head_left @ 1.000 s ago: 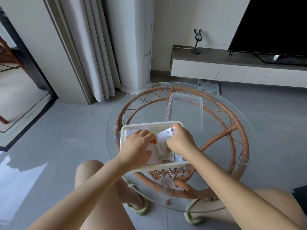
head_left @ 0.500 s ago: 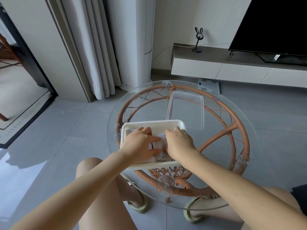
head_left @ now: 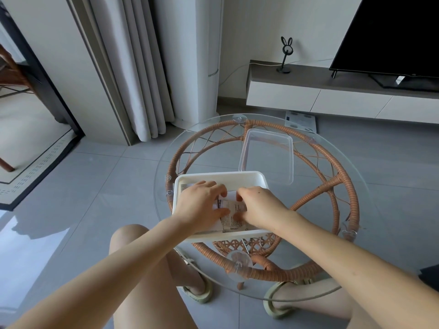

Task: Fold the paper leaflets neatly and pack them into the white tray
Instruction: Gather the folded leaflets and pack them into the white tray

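Note:
The white tray [head_left: 221, 177] sits on the near half of a round glass table [head_left: 332, 233]. Folded printed leaflets [head_left: 234, 211] lie inside it, and a corner of another leaflet [head_left: 186, 186] shows at the tray's back left. Both my hands are down in the tray. My left hand [head_left: 202, 205] presses on the papers on the left, thumb stretched toward the middle. My right hand [head_left: 257, 206] holds the top leaflet from the right, fingers bent over its far edge and thumb on its near part. The hands hide most of the paper.
A clear plastic lid or box [head_left: 267, 155] lies just behind the tray on the right. Under the glass is a rattan ring frame [head_left: 351, 210]. My knees and sandalled feet are below the table. A TV cabinet [head_left: 332, 96] and curtains stand beyond.
My right hand has brought the leaflet it held tilted above the tray down flat into it. My left hand has stayed on the papers, and both hands now sit lower in the tray.

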A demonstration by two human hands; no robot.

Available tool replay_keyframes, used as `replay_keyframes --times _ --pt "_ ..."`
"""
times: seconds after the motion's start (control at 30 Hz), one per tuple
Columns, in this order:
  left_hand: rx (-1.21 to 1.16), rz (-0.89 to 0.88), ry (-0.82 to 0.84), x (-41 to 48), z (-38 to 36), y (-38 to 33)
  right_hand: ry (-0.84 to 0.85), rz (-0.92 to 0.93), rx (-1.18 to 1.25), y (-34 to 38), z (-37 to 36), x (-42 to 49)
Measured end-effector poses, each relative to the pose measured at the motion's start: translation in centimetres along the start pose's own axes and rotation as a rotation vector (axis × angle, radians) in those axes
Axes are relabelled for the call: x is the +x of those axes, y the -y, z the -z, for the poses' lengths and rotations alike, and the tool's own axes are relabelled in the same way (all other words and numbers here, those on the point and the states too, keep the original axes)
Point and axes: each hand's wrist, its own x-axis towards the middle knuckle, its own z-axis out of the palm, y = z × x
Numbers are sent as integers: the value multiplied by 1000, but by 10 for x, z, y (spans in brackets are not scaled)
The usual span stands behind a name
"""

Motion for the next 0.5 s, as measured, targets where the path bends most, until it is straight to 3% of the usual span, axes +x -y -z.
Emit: replay_keyframes --times 0.17,0.27,0.33,0.4,0.47,0.5 --pt "23 -7 22 1 0 -2 -57 61 -75 -2 -4 0" --pt "22 13 35 2 -1 -2 -408 105 0 -13 11 -2" --pt "15 18 32 2 -2 -1 -578 -57 -8 -42 22 4" --pt "8 29 28 2 -2 -1 -386 -214 -141 -76 22 10" --pt "10 31 28 1 -2 -2 -174 -211 -263 -101 10 16" --pt "12 33 27 2 -2 -2 -153 -180 -308 -107 6 18"
